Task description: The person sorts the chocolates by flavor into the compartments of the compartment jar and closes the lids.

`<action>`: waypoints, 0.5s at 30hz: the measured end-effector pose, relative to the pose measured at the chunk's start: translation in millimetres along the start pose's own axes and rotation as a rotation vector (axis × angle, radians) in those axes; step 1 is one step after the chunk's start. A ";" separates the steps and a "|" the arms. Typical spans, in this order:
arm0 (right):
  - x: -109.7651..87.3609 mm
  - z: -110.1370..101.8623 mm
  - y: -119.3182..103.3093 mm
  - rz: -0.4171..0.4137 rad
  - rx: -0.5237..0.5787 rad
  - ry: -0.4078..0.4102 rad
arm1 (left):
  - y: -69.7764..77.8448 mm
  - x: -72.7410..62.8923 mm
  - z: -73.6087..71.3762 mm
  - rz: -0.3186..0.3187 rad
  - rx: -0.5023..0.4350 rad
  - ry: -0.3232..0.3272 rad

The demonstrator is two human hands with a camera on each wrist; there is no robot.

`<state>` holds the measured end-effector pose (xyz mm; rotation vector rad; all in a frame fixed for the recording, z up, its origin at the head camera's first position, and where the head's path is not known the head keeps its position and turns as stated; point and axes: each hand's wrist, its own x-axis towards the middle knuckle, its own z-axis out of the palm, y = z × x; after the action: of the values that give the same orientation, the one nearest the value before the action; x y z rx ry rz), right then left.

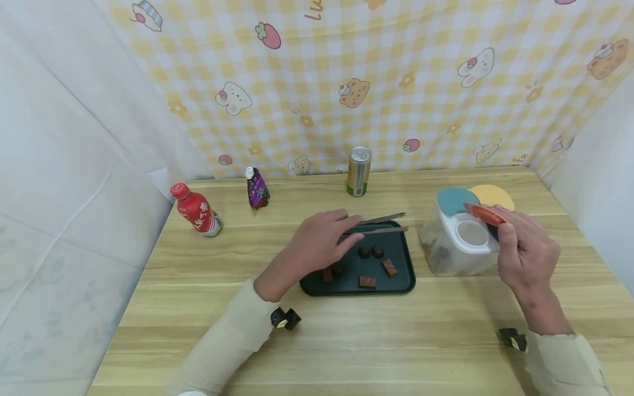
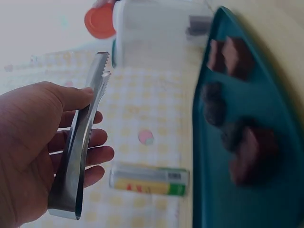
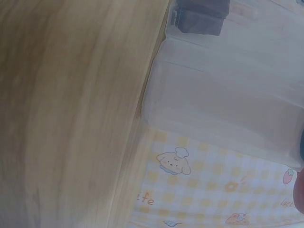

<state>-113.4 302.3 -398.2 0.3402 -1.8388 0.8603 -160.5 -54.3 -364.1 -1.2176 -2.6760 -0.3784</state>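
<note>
My left hand (image 1: 322,239) holds metal tongs (image 2: 73,159) above a dark tray (image 1: 400,281); the thumb lies on one arm and the fingers lie behind. The tongs' serrated tips stand slightly apart with nothing between them. Rectangular chocolates (image 1: 367,282) and round dark chocolates (image 1: 378,252) lie on the tray. To the right, my right hand (image 1: 531,250) pinches the raised orange lid (image 1: 485,213) of a clear container (image 1: 455,261). A round opening (image 1: 472,233) shows beside that lid. In the right wrist view, dark pieces (image 3: 202,19) show through the container wall; most of that hand is out of frame.
Teal (image 1: 457,201) and yellow (image 1: 492,197) lids cover other parts of the container. A can (image 1: 359,171) stands behind the tray. A purple pouch (image 1: 257,190) and a red-capped bottle (image 1: 198,212) stand back left. A checked curtain (image 1: 317,82) hangs behind the table.
</note>
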 end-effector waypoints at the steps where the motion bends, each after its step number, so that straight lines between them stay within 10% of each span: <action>1: 0.0 0.1 0.0 -0.002 0.000 0.002 | -3.4 -4.5 1.4 -0.016 -0.005 -0.008; 15: 2.4 1.8 -4.0 0.000 0.028 0.012 | -47.1 -72.8 6.8 -0.185 -0.019 -0.086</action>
<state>-113.4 298.6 -394.8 0.3519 -1.8175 0.8866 -149.3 -134.0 -397.1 -1.0164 -2.8749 -0.3866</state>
